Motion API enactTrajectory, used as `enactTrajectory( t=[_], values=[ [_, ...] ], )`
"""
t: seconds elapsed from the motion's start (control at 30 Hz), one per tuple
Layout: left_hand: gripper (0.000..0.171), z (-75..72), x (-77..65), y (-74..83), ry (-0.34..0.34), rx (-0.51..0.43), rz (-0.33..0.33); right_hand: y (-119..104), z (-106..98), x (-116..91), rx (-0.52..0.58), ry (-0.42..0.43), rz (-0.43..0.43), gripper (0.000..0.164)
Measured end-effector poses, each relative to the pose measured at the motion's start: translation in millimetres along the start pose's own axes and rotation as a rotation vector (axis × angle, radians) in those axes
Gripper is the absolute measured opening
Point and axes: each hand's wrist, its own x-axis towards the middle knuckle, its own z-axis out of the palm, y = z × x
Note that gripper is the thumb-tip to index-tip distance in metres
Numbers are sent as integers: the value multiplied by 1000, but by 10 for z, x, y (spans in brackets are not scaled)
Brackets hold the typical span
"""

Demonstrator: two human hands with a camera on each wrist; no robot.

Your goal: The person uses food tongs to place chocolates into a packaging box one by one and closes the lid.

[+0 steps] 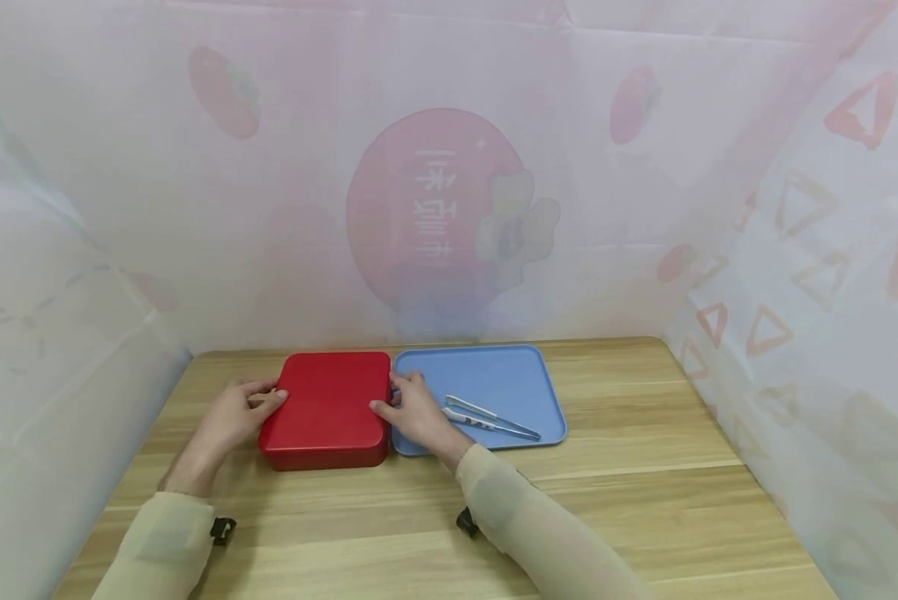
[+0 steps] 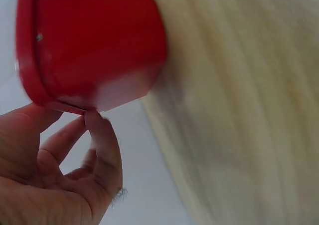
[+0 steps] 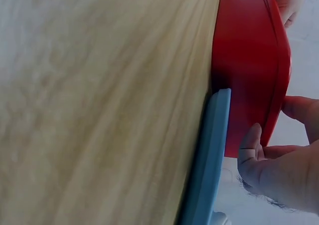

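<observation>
A red box [image 1: 324, 459] with rounded corners stands on the wooden table, its flat red lid [image 1: 332, 392] on top. At the lid's left edge my left hand [image 1: 231, 417] pinches the rim, thumb on top and fingers underneath. A thin dark slit shows under the lid rim beside those fingers in the left wrist view. My right hand [image 1: 422, 412] pinches the opposite edge, with its thumb over the lid and its fingers [image 3: 253, 135] against the box's side wall. The inside of the box is hidden.
A blue tray [image 1: 486, 371] lies right beside the box, under my right hand. On it rests a slim white-and-metal utensil [image 1: 486, 417] whose two arms converge toward the right. Printed white sheeting [image 1: 291, 208] walls the wooden table [image 1: 644, 500] at the back and sides.
</observation>
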Motion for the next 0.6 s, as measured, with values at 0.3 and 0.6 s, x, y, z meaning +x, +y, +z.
enactTrajectory(
  t=[0.3,0.6],
  values=[
    [68,51,35,-54,-14,54,21,27,-23,37,-142,-51,-36,79],
    [64,-2,40,-36,-45,87,37,26,-99,125,-440,-92,-124,86]
  ],
)
